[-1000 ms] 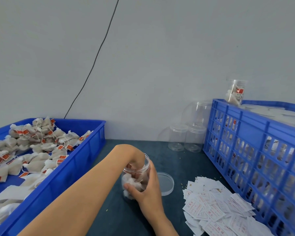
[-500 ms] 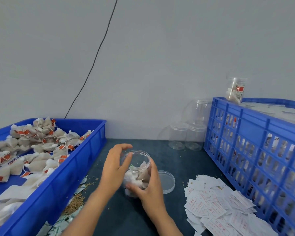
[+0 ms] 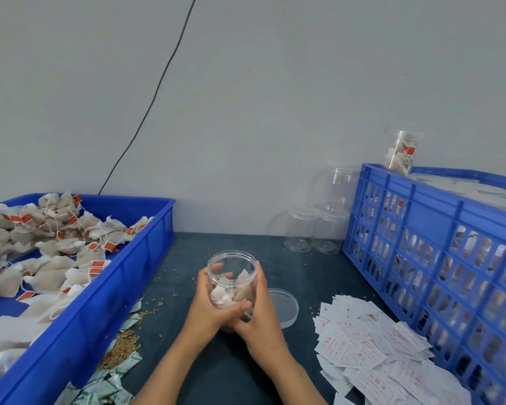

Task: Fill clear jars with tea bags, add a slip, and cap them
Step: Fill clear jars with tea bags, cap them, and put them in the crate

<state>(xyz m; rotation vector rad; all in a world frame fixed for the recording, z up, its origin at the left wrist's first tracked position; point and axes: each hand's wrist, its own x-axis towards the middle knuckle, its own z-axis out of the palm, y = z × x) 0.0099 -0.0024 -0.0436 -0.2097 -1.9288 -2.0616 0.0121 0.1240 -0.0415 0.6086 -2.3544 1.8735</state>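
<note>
An uncapped clear jar partly filled with tea bags stands at the middle of the dark table. My left hand wraps round its left side, fingers curled across the front. My right hand grips its right side and base. The jar's clear lid lies flat just to its right. A heap of white printed slips lies at the lower right. Loose tea bags with red tags fill the blue tray on the left.
A tall blue slotted crate holding filled jars stands at the right, with one filled jar on its rim. Empty capped jars stand by the wall. Green sachets and spilled grain lie beside the tray.
My left hand came out of the jar's mouth and now grips the jar's left side. The jar stays in my right hand.
</note>
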